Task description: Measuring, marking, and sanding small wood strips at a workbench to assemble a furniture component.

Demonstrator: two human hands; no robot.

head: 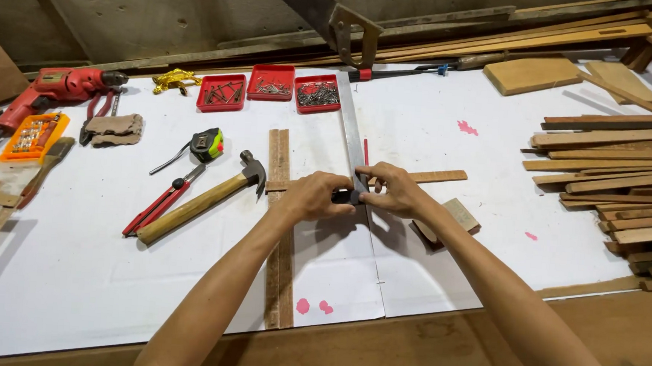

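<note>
Pressing down at the middle of the worktop (493, 163), your left hand (314, 196) and right hand (395, 191) meet over the dark stock of a metal square (352, 128). Both hands are curled narrow, fingertips pinching the stock from either side, thumbs almost touching. The square's steel blade runs away from you toward the red trays (271, 85) of nails and screws. Under your hands a thin wood strip (436, 176) lies crosswise, its right end sticking out past your right hand. It crosses a pair of long slats (279, 278) that run toward you, side by side, reaching the near edge of the white sheet. A red pencil (365, 151) lies just right of the blade. Near your right wrist sits a small wood block (456, 217). To your left lie a hammer (204, 202), red pliers (160, 207) and a tape measure (208, 144), well apart from your hands. Farther left sits a red drill (60, 88) beside an orange bit case (33, 136). Stacked slats (620, 186) fill the right edge, and a saw (328, 17) leans against the wall behind the trays.
</note>
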